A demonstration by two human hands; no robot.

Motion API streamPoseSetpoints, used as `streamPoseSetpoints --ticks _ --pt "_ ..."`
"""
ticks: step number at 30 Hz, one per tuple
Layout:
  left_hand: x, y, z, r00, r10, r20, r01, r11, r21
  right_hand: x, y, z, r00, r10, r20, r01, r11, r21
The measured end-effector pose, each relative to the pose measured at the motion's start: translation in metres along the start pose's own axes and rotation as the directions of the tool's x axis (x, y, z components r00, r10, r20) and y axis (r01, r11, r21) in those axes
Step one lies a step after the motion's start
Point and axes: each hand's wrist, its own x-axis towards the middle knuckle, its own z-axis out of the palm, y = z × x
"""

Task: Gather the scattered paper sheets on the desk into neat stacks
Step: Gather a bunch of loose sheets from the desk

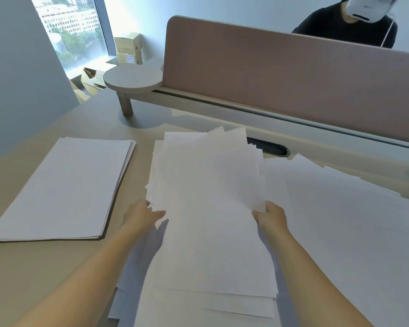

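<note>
A loose, uneven bundle of white paper sheets (208,204) lies in the middle of the desk, its corners fanned out at the far end. My left hand (142,214) grips the bundle's left edge, thumb on top. My right hand (270,217) holds its right edge, fingers curled around it. A neat stack of sheets (64,187) rests on the desk to the left, apart from my hands. More scattered sheets (345,220) cover the desk on the right, and others (234,305) stick out under the bundle near me.
A pink divider panel (281,74) runs along the desk's far edge, with a dark cable slot (269,147) in front of it. A round raised shelf (132,79) stands at the far left. A person sits behind the divider. Bare beige desk (45,274) shows at near left.
</note>
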Motion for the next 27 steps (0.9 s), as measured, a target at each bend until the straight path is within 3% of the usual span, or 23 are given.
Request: streamPoseSetpoints --ticks 4,8,12,16,19,27 --pt "-0.001 0.017 -0.001 0.99 0.06 0.125 -0.017 0.945 -0.326 -0.007 -0.02 -0.018 0.995 -0.084 0.059 0.079 0.993 0.083" --pt "-0.006 0.052 -0.009 0.981 0.078 0.175 0.055 0.759 -0.648 -0.017 -0.049 -0.028 0.98 -0.156 0.123 0.14 0.981 0.132" --pt "-0.021 0.101 -0.028 0.977 0.204 0.06 -0.11 0.727 -0.677 -0.026 -0.086 -0.033 0.969 -0.226 0.095 0.215 0.97 0.109" --pt "-0.035 0.134 -0.055 0.962 0.264 -0.064 -0.223 0.635 -0.74 -0.039 -0.126 -0.028 0.943 -0.32 0.087 0.303 0.938 0.166" --pt "-0.042 0.148 -0.074 0.938 0.335 -0.089 -0.28 0.581 -0.764 -0.044 -0.149 -0.026 0.931 -0.356 0.081 0.335 0.921 0.198" --pt "-0.048 0.14 -0.084 0.922 0.379 -0.075 -0.299 0.577 -0.76 -0.046 -0.153 -0.028 0.926 -0.351 0.14 0.311 0.918 0.245"
